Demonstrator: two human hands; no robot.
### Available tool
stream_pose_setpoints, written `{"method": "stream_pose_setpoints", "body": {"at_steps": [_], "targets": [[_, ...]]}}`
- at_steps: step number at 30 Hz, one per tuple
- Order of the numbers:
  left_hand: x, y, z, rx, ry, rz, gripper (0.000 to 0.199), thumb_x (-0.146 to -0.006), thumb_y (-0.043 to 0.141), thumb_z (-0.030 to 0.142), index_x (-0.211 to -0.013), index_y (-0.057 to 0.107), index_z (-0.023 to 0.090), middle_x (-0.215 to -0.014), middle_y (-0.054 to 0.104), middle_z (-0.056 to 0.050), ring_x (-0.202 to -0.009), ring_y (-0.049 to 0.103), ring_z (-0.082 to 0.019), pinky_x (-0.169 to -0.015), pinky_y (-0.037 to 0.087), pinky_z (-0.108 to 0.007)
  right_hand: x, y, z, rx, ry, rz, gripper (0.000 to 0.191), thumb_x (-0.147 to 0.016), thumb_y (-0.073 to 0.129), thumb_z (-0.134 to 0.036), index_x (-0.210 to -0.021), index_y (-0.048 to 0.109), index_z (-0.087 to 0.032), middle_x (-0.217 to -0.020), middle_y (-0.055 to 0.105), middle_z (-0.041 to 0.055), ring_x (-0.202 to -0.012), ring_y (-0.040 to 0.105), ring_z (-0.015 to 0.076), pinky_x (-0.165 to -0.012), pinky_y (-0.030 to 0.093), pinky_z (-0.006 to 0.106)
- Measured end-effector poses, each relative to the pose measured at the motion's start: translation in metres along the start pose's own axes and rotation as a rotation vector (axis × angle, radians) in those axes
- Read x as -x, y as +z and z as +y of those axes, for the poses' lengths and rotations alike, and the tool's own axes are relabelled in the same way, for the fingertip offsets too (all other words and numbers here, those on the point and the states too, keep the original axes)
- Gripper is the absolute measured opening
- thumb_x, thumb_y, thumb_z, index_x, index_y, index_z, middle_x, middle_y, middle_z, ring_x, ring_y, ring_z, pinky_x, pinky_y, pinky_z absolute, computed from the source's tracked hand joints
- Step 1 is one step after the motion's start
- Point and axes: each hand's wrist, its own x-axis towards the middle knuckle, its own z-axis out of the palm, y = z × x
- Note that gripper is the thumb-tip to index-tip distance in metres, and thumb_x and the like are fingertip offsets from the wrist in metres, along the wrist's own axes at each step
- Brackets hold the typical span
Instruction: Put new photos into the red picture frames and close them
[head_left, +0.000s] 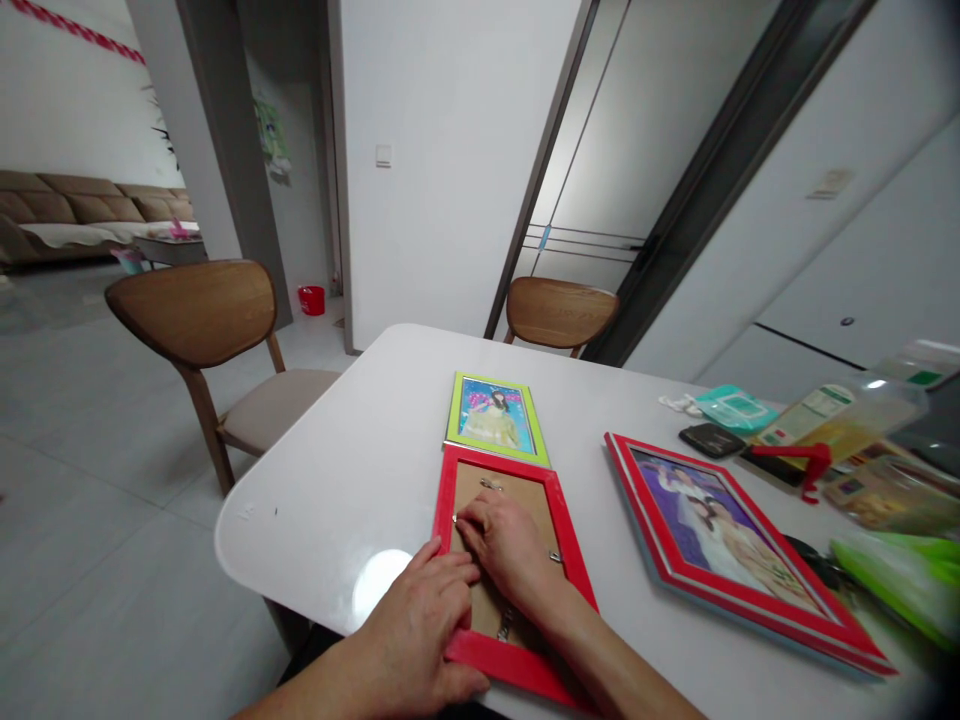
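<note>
A red picture frame (pixel 495 462) lies face down on the table's near side, its brown backing board (pixel 531 500) showing. Small metal clips sit around the board, among them a top clip (pixel 491 485), a right clip (pixel 555 556) and a bottom clip (pixel 504 628). My left hand (pixel 420 620) grips the frame's lower left side. My right hand (pixel 502 540) reaches over the board with its fingertips pinched at the left clip (pixel 454 520). Touching the frame's far edge is a green picture frame (pixel 491 379), face up with a photo in it.
Right of my hands lies a larger red frame (pixel 636 500) with a photo. Beyond it are a black wallet-like item (pixel 711 440), a turquoise wipes pack (pixel 735 408), a bottle (pixel 817 415) and a green bag (pixel 904 580). Wooden chairs (pixel 199 310) stand by the white table (pixel 315 500).
</note>
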Motion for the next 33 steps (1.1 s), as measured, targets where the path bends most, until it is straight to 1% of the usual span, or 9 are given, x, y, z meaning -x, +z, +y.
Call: {"method": "stream_pose_setpoints", "body": {"at_steps": [4, 7, 11, 15, 20, 24, 27, 29, 33], "targets": [[0.0, -0.001, 0.001, 0.007, 0.002, 0.01, 0.031, -0.056, 0.072, 0.03, -0.076, 0.05, 0.019, -0.109, 0.053, -0.004, -0.105, 0.043, -0.02, -0.101, 0.014, -0.035, 0.003, 0.001, -0.003, -0.019, -0.021, -0.015, 0.021, -0.077, 0.048, -0.017, -0.06, 0.061, -0.017, -0.065, 0.058, 0.002, -0.067, 0.051, 0.0126, -0.065, 0.039, 0.023], [0.0, 0.0, 0.001, 0.008, -0.006, 0.013, 0.031, -0.055, 0.072, 0.029, -0.074, 0.051, 0.018, -0.111, 0.052, -0.005, -0.108, 0.041, -0.02, -0.101, 0.013, -0.035, 0.002, -0.002, 0.004, -0.036, -0.003, 0.008, 0.015, -0.075, 0.051, -0.02, -0.067, 0.063, -0.019, -0.068, 0.061, 0.0007, -0.069, 0.053, 0.0124, -0.065, 0.039, 0.022], [0.001, 0.001, 0.0, 0.011, -0.008, -0.005, 0.032, -0.054, 0.072, 0.027, -0.077, 0.051, 0.018, -0.118, 0.047, -0.007, -0.112, 0.038, -0.02, -0.102, 0.012, -0.036, -0.008, -0.007, 0.028, -0.021, 0.142, 0.121, 0.02, -0.078, 0.045, -0.027, -0.079, 0.062, -0.016, -0.079, 0.064, 0.0049, -0.073, 0.056, 0.0152, -0.066, 0.039, 0.025], [0.001, 0.001, 0.0, 0.007, -0.026, -0.017, 0.031, -0.056, 0.071, 0.028, -0.078, 0.052, 0.017, -0.117, 0.048, -0.008, -0.112, 0.039, -0.02, -0.102, 0.012, -0.036, -0.022, -0.004, 0.05, 0.011, 0.274, 0.155, 0.024, -0.076, 0.046, -0.033, -0.065, 0.061, -0.018, -0.067, 0.063, 0.0045, -0.062, 0.055, 0.016, -0.057, 0.035, 0.025], [0.001, 0.001, 0.001, 0.01, -0.035, -0.021, 0.031, -0.057, 0.07, 0.029, -0.079, 0.051, 0.018, -0.119, 0.047, -0.008, -0.113, 0.037, -0.02, -0.102, 0.011, -0.038, -0.035, 0.006, 0.056, 0.014, 0.402, 0.199, 0.018, -0.073, 0.049, -0.031, -0.065, 0.057, -0.017, -0.063, 0.061, 0.0063, -0.061, 0.053, 0.017, -0.052, 0.03, 0.025], [-0.001, 0.003, 0.003, -0.005, -0.052, -0.032, 0.034, -0.054, 0.073, 0.029, -0.077, 0.051, 0.015, -0.118, 0.047, -0.011, -0.112, 0.038, -0.024, -0.102, 0.013, -0.04, -0.038, 0.002, 0.055, -0.082, 0.42, 0.236, 0.016, -0.072, 0.049, -0.03, -0.065, 0.056, -0.017, -0.063, 0.06, 0.0062, -0.061, 0.054, 0.0171, -0.054, 0.032, 0.025], [-0.003, 0.008, 0.001, -0.023, -0.017, -0.006, 0.038, -0.055, 0.073, 0.036, -0.076, 0.05, 0.015, -0.113, 0.049, -0.013, -0.107, 0.042, -0.026, -0.1, 0.016, -0.044, -0.031, -0.014, 0.063, -0.223, 0.389, 0.265, 0.026, -0.075, 0.045, -0.037, -0.063, 0.056, -0.017, -0.06, 0.06, 0.0032, -0.059, 0.055, 0.0158, -0.055, 0.037, 0.025], [-0.004, 0.012, -0.003, -0.02, 0.033, 0.038, 0.037, -0.058, 0.07, 0.04, -0.076, 0.048, 0.016, -0.104, 0.053, -0.012, -0.1, 0.047, -0.025, -0.099, 0.016, -0.048, -0.017, -0.028, 0.072, -0.314, 0.385, 0.319, 0.029, -0.076, 0.041, -0.041, -0.069, 0.057, -0.017, -0.066, 0.063, 0.003, -0.063, 0.057, 0.0159, -0.059, 0.041, 0.025], [0.0, 0.011, -0.007, 0.051, 0.11, 0.195, 0.026, -0.073, 0.056, 0.041, -0.074, 0.043, 0.019, -0.09, 0.055, -0.007, -0.085, 0.052, -0.022, -0.096, 0.018, -0.05, 0.032, -0.044, 0.082, -0.42, 0.492, 0.536, 0.038, -0.08, 0.031, -0.041, -0.091, 0.053, -0.012, -0.083, 0.063, 0.01, -0.071, 0.06, 0.0184, -0.059, 0.047, 0.029]]}}
